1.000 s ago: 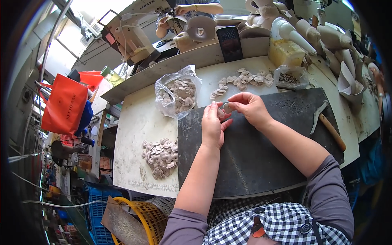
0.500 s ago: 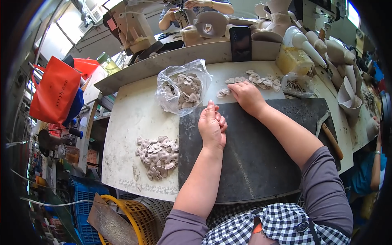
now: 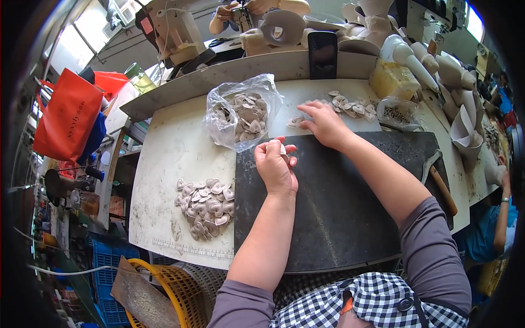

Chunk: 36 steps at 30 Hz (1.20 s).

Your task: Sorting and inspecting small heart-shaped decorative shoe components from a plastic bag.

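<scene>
My left hand (image 3: 275, 167) is closed on a small pale heart-shaped piece (image 3: 283, 152), palm side up, over the black mat (image 3: 328, 208). Past the mat's far edge, my right hand (image 3: 327, 126) has its thumb and fingers apart over a few loose pieces (image 3: 296, 122); I see nothing between them. More heart-shaped pieces (image 3: 358, 108) lie just beyond that hand, partly behind its fingers. A clear plastic bag (image 3: 219, 128) filled with such pieces stands to the left. Nearer to me on the left, a larger heap of them (image 3: 206, 208) rests on the white board (image 3: 164, 158).
A hammer (image 3: 442, 188) lies on the mat's right side. Behind it are a clear bag of small metal bits (image 3: 397, 113) and a yellowish block-like container (image 3: 395, 81). A black phone (image 3: 322, 54) leans on the back ledge. Another person's hands (image 3: 243, 11) work across the table.
The left hand has turned and curled around a heart-shaped piece. The right hand's fingers have spread and lifted from the pieces they were touching. The whole view has shifted slightly.
</scene>
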Motion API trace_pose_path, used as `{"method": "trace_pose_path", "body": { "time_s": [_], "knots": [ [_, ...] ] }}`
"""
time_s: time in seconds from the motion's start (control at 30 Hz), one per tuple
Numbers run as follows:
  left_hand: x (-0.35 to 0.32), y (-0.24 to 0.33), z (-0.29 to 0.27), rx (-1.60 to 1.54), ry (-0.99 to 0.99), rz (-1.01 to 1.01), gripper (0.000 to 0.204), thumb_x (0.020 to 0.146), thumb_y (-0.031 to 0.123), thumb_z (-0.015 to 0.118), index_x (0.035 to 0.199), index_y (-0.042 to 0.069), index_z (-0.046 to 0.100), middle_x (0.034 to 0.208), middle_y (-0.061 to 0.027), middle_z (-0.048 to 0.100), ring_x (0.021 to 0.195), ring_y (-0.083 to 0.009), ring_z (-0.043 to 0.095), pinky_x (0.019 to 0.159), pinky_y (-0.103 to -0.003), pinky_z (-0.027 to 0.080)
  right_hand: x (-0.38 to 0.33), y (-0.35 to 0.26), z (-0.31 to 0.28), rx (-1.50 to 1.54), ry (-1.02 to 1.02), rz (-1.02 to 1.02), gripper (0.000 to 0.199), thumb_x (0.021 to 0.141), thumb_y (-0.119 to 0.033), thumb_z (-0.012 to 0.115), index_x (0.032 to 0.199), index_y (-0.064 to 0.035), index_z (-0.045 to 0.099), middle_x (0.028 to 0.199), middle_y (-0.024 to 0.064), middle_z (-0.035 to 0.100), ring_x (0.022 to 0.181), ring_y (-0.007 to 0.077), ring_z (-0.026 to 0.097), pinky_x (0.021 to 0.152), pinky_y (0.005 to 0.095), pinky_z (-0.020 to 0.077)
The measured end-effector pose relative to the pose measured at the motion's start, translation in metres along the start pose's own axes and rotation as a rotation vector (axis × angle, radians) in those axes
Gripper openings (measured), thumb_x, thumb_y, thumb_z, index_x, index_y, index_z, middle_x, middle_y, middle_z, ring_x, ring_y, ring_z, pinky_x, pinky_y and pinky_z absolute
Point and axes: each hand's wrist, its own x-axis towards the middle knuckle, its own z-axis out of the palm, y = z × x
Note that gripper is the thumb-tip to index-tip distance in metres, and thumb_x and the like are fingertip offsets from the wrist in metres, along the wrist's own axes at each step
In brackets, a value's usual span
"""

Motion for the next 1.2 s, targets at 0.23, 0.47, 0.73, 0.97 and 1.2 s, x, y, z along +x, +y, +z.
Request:
{"method": "trace_pose_path", "body": {
  "time_s": [0.23,0.47,0.73,0.97,1.2],
  "knots": [
    [0.005,-0.006,-0.006,0.129,-0.116,0.030,0.032,0.086,0.007,0.064,0.113,0.004,0.049,0.089,-0.0051,0.057,0.064,-0.0099,0.054,0.045,-0.021,0.040,-0.008,-0.012,-0.024,0.657,-0.200,0.474,0.027,0.080,-0.011,0.073,0.102,0.0002,0.064,0.099,0.0098,0.068,0.084,0.0199,0.064,0.077,0.0303,0.0515],
    [0.000,-0.011,-0.003,0.470,-0.262,0.084,0.026,0.083,0.018,0.075,0.097,0.006,0.056,0.071,0.0027,0.052,0.054,-0.0037,0.045,0.044,-0.016,0.031,-0.035,-0.047,-0.045,1.168,-0.286,0.620,0.014,0.089,-0.010,0.065,0.098,-0.0002,0.066,0.089,0.0068,0.068,0.076,0.0121,0.063,0.070,0.0266,0.0517],
    [0.000,0.001,-0.003,0.015,-0.166,-0.091,0.007,0.090,0.007,0.055,0.096,0.010,0.053,0.084,-0.0039,0.059,0.065,-0.0137,0.060,0.045,-0.020,0.040,0.022,0.027,-0.015,-0.326,-0.134,-0.126,0.027,0.085,-0.009,0.054,0.109,-0.0121,0.066,0.101,0.0058,0.067,0.098,0.0249,0.061,0.088,0.0363,0.0446],
    [-0.005,-0.004,0.001,0.299,-0.219,-0.099,0.042,0.088,0.030,0.067,0.123,0.012,0.053,0.091,0.0033,0.056,0.076,-0.0076,0.057,0.057,-0.019,0.047,0.001,0.007,-0.032,0.551,-0.025,0.370,0.025,0.089,-0.009,0.060,0.113,-0.0061,0.064,0.099,0.0077,0.068,0.084,0.0125,0.062,0.078,0.0292,0.0491],
    [-0.014,-0.016,-0.002,0.231,-0.301,-0.088,0.059,0.082,0.039,0.073,0.128,0.010,0.051,0.087,0.0036,0.059,0.075,-0.0057,0.055,0.052,-0.019,0.042,-0.046,-0.069,-0.046,1.143,-0.086,0.663,0.023,0.090,-0.015,0.065,0.107,0.0003,0.064,0.096,0.0068,0.067,0.078,0.0134,0.061,0.072,0.0270,0.0505]
  ]
}}
